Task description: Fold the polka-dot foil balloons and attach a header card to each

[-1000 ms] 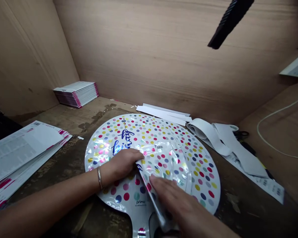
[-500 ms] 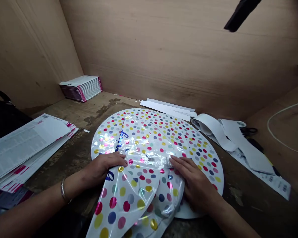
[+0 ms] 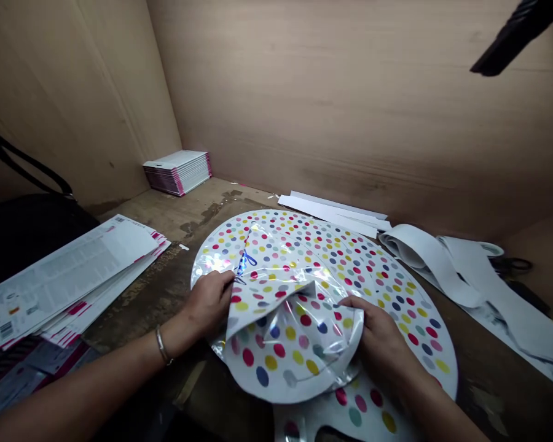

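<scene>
A flat, shiny polka-dot foil balloon [image 3: 281, 350] with blue lettering lies partly folded over itself in front of me. My left hand [image 3: 212, 301], a bracelet on its wrist, is closed on its left edge near the lettering. My right hand [image 3: 378, 334] pinches the right edge of the folded part, thumb hidden beneath. Under it spreads a wide, rounded dotted pile [image 3: 415, 307] of the same pattern, with a tab and cut-out at the near side. How many layers lie there I cannot tell.
Printed white-and-pink cards [image 3: 83, 264] lie at left, near a black bag [image 3: 23, 245]. A neat stack of cards [image 3: 179, 175] stands in the back corner. White paper strips [image 3: 332, 212] and a curled label strip [image 3: 442, 270] lie along the back and right, by dark scissors [image 3: 511, 265].
The near part of the balloon has been folded up and over, covering the barcode and uncovering the tab below. Both hands shifted with it; the camera view turned slightly left.
</scene>
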The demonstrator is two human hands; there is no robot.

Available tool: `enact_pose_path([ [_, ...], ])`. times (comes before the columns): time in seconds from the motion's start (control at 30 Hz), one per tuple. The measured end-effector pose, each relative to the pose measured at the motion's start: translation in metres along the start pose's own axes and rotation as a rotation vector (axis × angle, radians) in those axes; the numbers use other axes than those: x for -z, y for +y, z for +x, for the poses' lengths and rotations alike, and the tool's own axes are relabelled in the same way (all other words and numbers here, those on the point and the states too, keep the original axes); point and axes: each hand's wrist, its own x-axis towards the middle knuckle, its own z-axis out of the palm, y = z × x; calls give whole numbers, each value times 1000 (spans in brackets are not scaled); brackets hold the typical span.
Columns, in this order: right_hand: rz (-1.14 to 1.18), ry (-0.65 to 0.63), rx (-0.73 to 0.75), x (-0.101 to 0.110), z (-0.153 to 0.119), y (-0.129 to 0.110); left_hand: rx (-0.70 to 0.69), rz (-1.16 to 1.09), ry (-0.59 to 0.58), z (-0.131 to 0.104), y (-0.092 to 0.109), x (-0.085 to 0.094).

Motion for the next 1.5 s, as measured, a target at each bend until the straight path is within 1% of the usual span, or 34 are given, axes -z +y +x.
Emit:
enact_pose_path([
  [0.07, -63, 48, -20, -3, 7, -3, 22, 69, 8, 4, 3, -3],
  [0.17, -223, 160, -24, -8, 17, -5, 38, 108, 25, 7, 2, -7],
  [0.27, -381, 216, -21, -14, 24, -5, 75, 69, 55, 6, 0, -10],
  [0.37, -519, 239, -12, -16, 25, -5, 118, 2, 106, 4, 1, -12],
  [0.43, -562, 232, -5, -15, 23, -5, 108, -4, 113, 2, 1, -12],
  [0.63, -574, 174, 11, -10, 24, 0, 19, 59, 43, -7, 3, -8],
  [0.8, -559, 188, 53, -11, 28, 5, -49, 116, 21, -18, 1, -10],
  [1.0, -554, 170, 13, -15, 27, 6, -112, 248, 0, -34, 2, -12],
  [1.07, -574, 165, 10, -15, 27, 5, -102, 229, 3, -39, 3, -12],
  [1.13, -613, 150, 4, -14, 28, 3, -77, 157, 23, -43, 4, -12],
  [1.23, -667, 104, -24, -10, 29, -1, -50, 78, 51, -48, 5, -13],
  [1.3, -658, 54, -41, -8, 29, -2, -40, 92, 49, -50, 5, -15],
  [1.37, -643, 33, -43, -7, 29, -3, -18, 129, 37, -51, 6, -16],
  [1.43, -659, 61, -28, -8, 28, -2, 6, 171, 22, -50, 6, -16],
  [1.5, -682, 105, -5, -9, 28, -1, 21, 224, -5, -47, 6, -11],
])
